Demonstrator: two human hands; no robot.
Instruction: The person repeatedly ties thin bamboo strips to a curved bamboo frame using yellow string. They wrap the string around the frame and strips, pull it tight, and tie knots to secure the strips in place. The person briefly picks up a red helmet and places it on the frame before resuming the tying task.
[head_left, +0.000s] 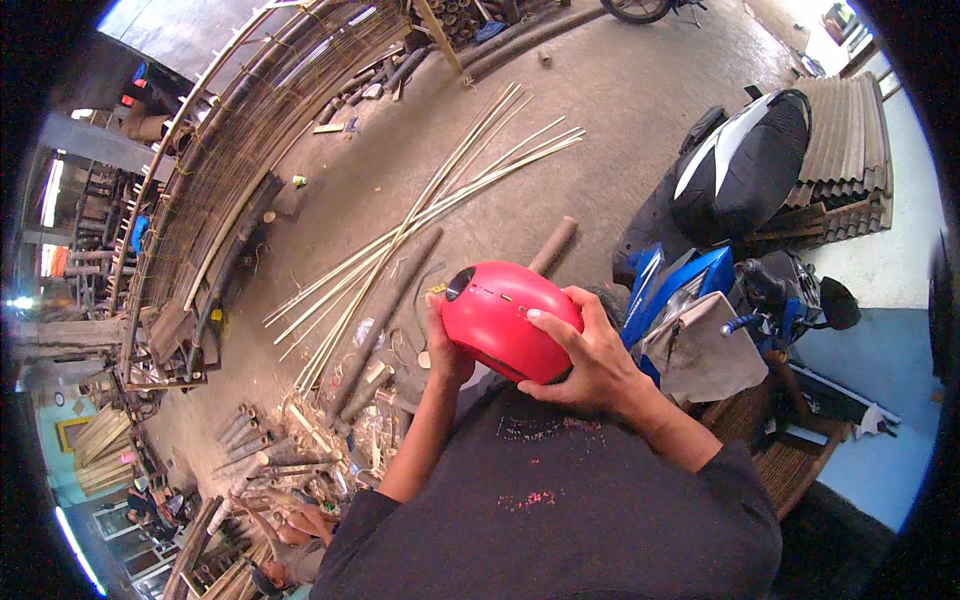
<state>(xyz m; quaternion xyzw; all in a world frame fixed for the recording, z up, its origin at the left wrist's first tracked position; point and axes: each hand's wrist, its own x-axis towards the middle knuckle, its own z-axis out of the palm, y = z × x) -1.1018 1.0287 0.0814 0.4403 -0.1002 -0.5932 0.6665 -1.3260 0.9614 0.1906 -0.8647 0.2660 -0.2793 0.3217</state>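
A glossy red rounded plastic object [500, 325], with a black oval patch at its left end and small slots along its top, is held in front of my chest. I cannot make out its exact kind. My left hand [447, 348] is closed against its left side, the fingers mostly hidden behind it. On the other side my right hand [595, 352] grips it, thumb lying on the upper face near a small slot and another finger curled under the lower edge.
Long pale bamboo strips [400, 235] lie crossed on the concrete floor [620, 120], beside a dark pole [390, 300]. A blue motorbike [690, 290] with a black-and-white seat stands close on my right. At lower left a person [290, 550] sits among bamboo pieces. A slatted bamboo frame [240, 130] stands left.
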